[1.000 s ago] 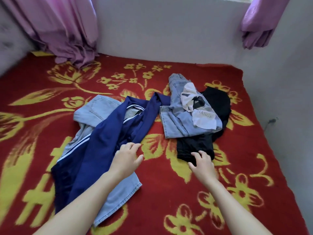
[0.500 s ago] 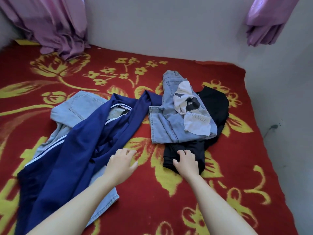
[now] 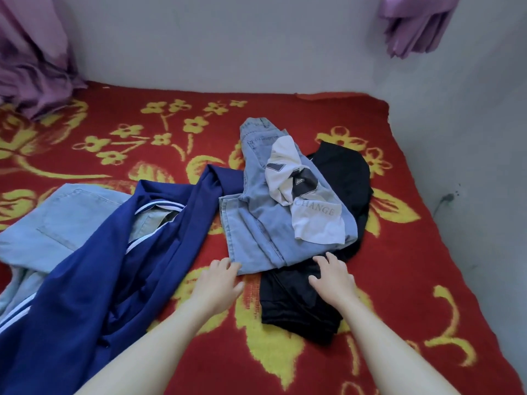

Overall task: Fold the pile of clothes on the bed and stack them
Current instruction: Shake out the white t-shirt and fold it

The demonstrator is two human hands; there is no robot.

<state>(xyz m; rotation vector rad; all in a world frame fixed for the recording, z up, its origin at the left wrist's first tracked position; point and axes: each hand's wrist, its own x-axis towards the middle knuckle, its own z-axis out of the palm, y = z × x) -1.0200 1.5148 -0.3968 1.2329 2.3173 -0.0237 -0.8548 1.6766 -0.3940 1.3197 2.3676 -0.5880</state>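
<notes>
T-shirt lies on jeans atop another garment, jacket to the left

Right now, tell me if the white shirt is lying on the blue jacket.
No, the white shirt lies on the jeans next to the black garment, well apart from the blue jacket.

The navy blue striped jacket runs off the left and bottom edges and covers much of the pale denim garment. Folded light-blue jeans hide the middle of the black garment.
</notes>
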